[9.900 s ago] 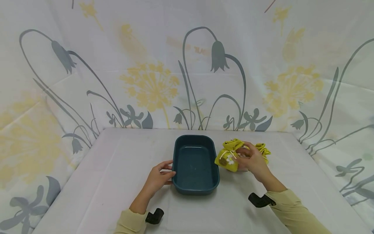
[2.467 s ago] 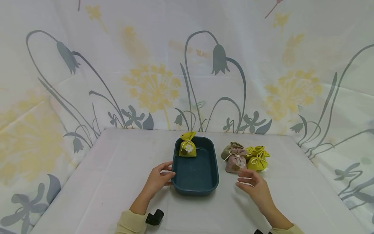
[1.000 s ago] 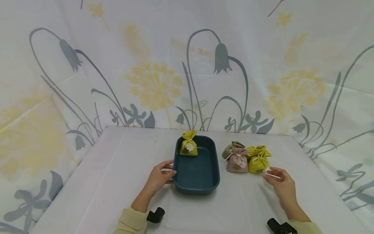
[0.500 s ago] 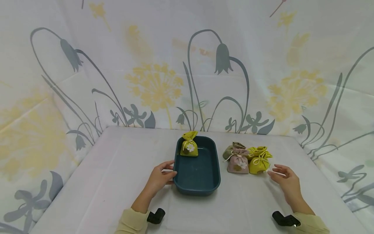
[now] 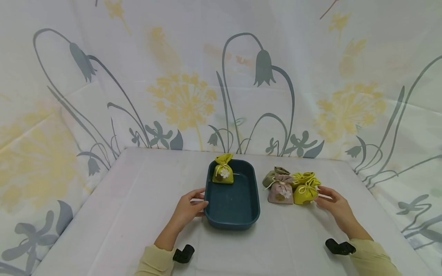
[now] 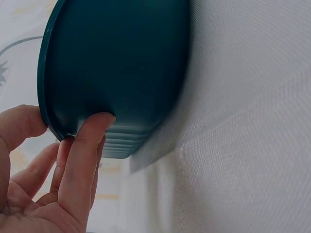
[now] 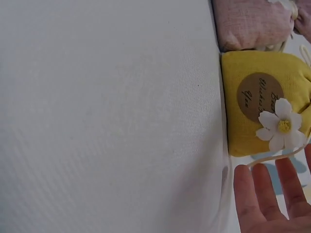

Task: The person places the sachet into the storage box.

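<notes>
My left hand point(image 5: 188, 209) pinches the left rim of a dark teal rectangular tub point(image 5: 232, 207), thumb on the edge and fingers against the outer wall, as the left wrist view shows. Inside the tub's far left corner stands a yellow drawstring pouch point(image 5: 223, 174) with a white flower. My right hand point(image 5: 335, 205) is at the right side of another yellow drawstring pouch point(image 5: 304, 195) on the table. In the right wrist view its extended fingers point(image 7: 266, 189) lie close beside that pouch point(image 7: 243, 131), which bears a round brown label and a white flower.
Left of that pouch sits a pink drawstring pouch point(image 5: 280, 193), with an olive-green pouch point(image 5: 269, 178) behind it. Another yellow pouch point(image 5: 299, 176) shows behind the front one. The table point(image 5: 145, 180) has a white cover; a flower-printed cloth point(image 5: 193, 57) hangs behind.
A yellow pouch has come to stand in the tub since the oldest frame. My right hand moved rightward from beside the pink pouch, then in toward the front yellow pouch. The left hand stayed put.
</notes>
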